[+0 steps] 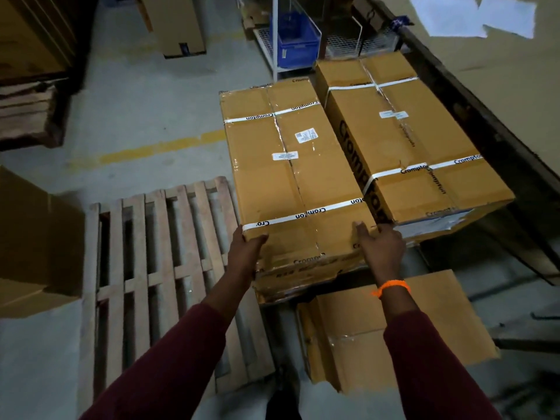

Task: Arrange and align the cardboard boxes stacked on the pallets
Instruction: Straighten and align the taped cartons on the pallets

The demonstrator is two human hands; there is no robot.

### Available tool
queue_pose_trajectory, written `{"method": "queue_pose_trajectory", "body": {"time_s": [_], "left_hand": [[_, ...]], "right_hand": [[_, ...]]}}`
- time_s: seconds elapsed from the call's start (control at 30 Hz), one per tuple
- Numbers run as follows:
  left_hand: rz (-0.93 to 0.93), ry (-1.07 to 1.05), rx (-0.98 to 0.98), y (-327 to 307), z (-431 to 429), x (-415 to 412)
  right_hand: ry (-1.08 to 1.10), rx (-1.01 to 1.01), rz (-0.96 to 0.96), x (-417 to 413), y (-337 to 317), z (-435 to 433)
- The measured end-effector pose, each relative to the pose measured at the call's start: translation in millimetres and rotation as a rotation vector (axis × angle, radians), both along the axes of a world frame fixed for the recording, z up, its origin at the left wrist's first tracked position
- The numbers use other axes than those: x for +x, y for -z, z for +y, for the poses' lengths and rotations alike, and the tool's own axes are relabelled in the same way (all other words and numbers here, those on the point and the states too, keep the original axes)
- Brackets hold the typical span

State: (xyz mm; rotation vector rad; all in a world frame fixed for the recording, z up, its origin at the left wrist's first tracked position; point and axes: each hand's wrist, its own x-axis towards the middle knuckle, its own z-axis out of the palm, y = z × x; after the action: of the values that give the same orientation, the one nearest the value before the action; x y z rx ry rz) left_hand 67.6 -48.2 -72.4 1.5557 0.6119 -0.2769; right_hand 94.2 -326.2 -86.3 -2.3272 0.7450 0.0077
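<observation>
Long brown strapped cardboard box (291, 177) lies just right of the bare slatted wooden pallet (157, 253), its near end crumpled. Left hand (245, 250) and right hand (383, 247) each grip a near corner. Probably heavy, with stiff but dented walls; best held at the corners, not by the slick white straps (303, 215).

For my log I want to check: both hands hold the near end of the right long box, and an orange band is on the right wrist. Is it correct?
One detail is wrong. In the head view the left hand and right hand hold the near end of the left long box, not the right long box. The orange band is on the right wrist.
</observation>
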Motion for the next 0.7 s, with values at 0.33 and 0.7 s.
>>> {"method": "queue_pose_trajectory", "body": {"time_s": [0.33,0.7], "left_hand": [[0.062,-0.076,0.177,-15.4,74.2,16.2],[0.006,-0.086,0.166,0.2,113.8,1.6]], "right_hand": [[-0.080,0.709,0.035,22.3,9.8,27.0],[-0.182,0.824,0.019,0.6,16.8,77.0]]}}
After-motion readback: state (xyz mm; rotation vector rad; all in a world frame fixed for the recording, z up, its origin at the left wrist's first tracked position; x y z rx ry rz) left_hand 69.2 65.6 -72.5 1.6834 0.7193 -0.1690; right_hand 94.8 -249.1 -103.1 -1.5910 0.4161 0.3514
